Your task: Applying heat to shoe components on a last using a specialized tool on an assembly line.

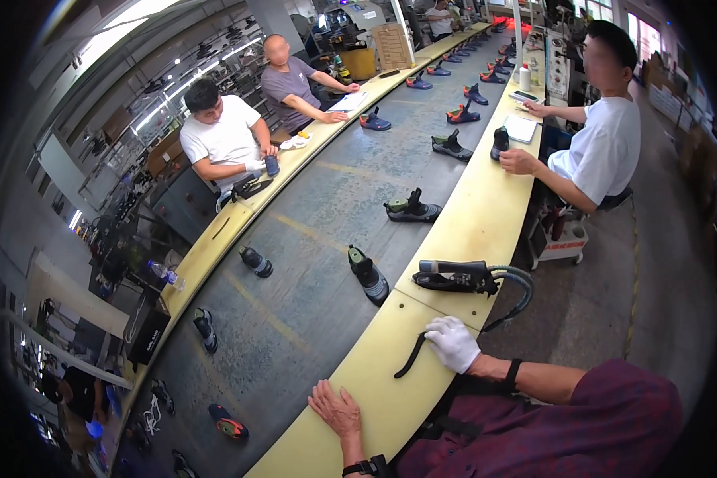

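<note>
My left hand [337,409], bare, lies on the near yellow tabletop [350,374] by the conveyor's edge, its fingers spread and holding nothing. My right hand [452,345], in a white glove, is closed at the upper end of a thin black curved strip [410,356], whose exact kind I cannot make out. The strip's free end points toward me. Just beyond the right hand, a black tool [452,278] with grey hoses lies on the tabletop. On the belt nearest to my hands stands a grey and black shoe [366,275].
The grey conveyor belt [295,263] carries several more shoes, including an orange and black one [228,421] at the lower left. A seated co-worker [597,127] at right holds a dark shoe [499,143]. Across the belt, two people [231,135] work at the far ledge.
</note>
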`<state>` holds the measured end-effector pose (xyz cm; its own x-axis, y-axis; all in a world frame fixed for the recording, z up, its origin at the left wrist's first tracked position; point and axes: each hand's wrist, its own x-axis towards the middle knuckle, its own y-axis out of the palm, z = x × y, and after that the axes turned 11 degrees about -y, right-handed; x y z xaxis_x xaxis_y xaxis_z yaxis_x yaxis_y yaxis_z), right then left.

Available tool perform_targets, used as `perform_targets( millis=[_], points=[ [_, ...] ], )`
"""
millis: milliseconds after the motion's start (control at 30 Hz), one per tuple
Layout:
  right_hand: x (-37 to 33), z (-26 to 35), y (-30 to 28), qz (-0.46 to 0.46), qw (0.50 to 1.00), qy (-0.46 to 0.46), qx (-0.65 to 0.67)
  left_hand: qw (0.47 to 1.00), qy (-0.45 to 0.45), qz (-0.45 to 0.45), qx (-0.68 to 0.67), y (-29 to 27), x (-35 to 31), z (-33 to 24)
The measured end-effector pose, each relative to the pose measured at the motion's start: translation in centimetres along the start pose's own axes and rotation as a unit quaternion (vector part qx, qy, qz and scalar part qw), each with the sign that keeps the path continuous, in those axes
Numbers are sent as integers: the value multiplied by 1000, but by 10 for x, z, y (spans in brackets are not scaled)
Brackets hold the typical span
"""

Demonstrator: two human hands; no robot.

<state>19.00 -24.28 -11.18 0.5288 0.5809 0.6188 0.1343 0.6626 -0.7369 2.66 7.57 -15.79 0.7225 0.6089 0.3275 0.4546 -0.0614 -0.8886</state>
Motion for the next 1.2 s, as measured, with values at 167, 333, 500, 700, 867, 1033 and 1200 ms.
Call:
perform_targets(
  millis=[167,333,500,700,867,1033,1200],
  points=[
    [1,0,-1,-5,1000,-2,-2,1000,-3,-1,1,2,0,1],
    [2,0,-1,-3,1000,-3,5,1000,-3,6,-1,2,0,2],
    [-1,1,-2,-8,1000,-3,4,1000,-4,4,4,1,-2,0],
    [-1,0,2,0,1000,0,3,1000,-1,1,11,-2,-1,-3],
    [-1,-2,4,8,1000,-5,6,1000,3,12,15,-3,3,-5],
    [0,-4,10,-3,1000,-6,-4,1000,4,4,16,-5,5,-6],
    [1,-1,5,-3,1000,-5,-8,1000,4,12,17,-1,2,-3]
  ],
)
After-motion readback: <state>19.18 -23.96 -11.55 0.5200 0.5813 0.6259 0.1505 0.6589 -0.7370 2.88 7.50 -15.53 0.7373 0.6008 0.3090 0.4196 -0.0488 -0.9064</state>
